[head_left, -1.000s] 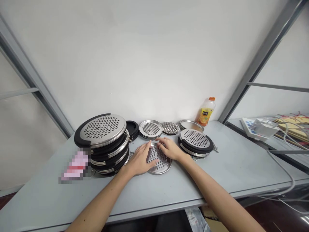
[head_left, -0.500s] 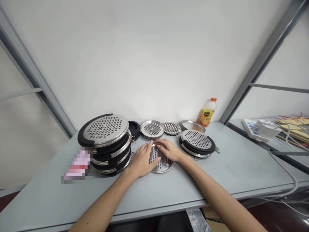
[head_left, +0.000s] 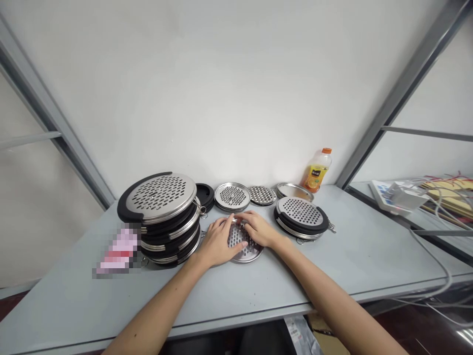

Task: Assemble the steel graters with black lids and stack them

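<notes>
A round metal grater plate (head_left: 247,254) with a raised rim lies on the grey table in front of me. My left hand (head_left: 219,242) is curved around its left side, the thumb reaching across the perforated face. From the right, my right hand (head_left: 260,229) grips the far rim with bent fingers. The fingertips of both hands nearly meet at the plate's far edge, and their undersides are hidden. Left of my hands rises a tall stack of graters with black rims (head_left: 160,197). On the right sits a shorter stack of black-rimmed graters (head_left: 301,212).
Along the wall are black round parts (head_left: 204,195), grater discs with metal rims (head_left: 232,195), loose grater discs (head_left: 262,194) and plain metal rings (head_left: 294,189). An orange-capped juice bottle (head_left: 316,172) stands behind. A power strip (head_left: 393,197) and cables lie at right; a blurred pink item (head_left: 118,251) at left.
Both hands stay on the grater plate, with the right fingers shifting slightly at its far rim. The view has moved a little; nothing else differs visibly.
</notes>
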Demonstrator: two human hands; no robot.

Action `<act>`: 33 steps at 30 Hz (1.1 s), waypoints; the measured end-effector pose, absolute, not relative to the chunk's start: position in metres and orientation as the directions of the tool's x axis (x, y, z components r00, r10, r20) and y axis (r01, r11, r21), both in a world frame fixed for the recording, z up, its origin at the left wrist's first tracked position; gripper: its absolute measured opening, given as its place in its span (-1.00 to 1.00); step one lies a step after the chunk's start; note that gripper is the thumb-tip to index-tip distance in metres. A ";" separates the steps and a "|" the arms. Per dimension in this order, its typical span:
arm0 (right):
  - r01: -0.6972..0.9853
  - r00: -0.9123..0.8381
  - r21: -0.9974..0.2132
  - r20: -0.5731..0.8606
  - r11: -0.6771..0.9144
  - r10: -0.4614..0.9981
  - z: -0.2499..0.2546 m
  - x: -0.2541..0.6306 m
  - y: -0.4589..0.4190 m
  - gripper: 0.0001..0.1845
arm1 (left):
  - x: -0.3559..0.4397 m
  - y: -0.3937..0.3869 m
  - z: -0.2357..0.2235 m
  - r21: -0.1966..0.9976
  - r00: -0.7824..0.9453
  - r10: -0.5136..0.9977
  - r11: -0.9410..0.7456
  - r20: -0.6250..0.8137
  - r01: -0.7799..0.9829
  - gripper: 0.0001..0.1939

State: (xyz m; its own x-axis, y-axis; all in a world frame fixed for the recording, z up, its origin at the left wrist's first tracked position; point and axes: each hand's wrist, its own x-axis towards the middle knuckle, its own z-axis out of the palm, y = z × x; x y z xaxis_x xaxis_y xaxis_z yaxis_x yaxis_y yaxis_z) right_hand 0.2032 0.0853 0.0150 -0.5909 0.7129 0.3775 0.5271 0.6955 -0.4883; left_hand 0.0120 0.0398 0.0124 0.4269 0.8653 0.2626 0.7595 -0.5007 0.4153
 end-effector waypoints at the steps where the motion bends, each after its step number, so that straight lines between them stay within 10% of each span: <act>1: 0.524 -0.585 -0.494 0.383 0.694 0.715 0.014 0.204 0.086 -0.47 | 0.012 0.040 0.014 0.420 0.427 0.869 -0.494 0.249 0.762 -0.18; 13: 0.600 -0.532 -0.464 0.377 0.652 0.758 0.006 0.212 0.092 -0.63 | 0.003 0.036 0.028 0.418 0.549 0.831 -0.532 0.089 0.736 0.37; 33: 0.588 -0.599 -0.374 0.394 0.717 0.697 0.011 0.206 0.087 -0.66 | 0.006 0.037 0.024 0.429 0.516 0.850 -0.507 0.106 0.747 0.35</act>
State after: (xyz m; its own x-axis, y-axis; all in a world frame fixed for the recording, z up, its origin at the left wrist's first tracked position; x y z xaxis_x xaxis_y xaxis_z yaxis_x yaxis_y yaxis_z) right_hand 0.2059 0.0866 0.0106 -0.5989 0.6972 0.3940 0.5881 0.7169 -0.3745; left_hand 0.0055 0.0371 0.0243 0.5157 0.8502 0.1062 0.7474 -0.5070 0.4294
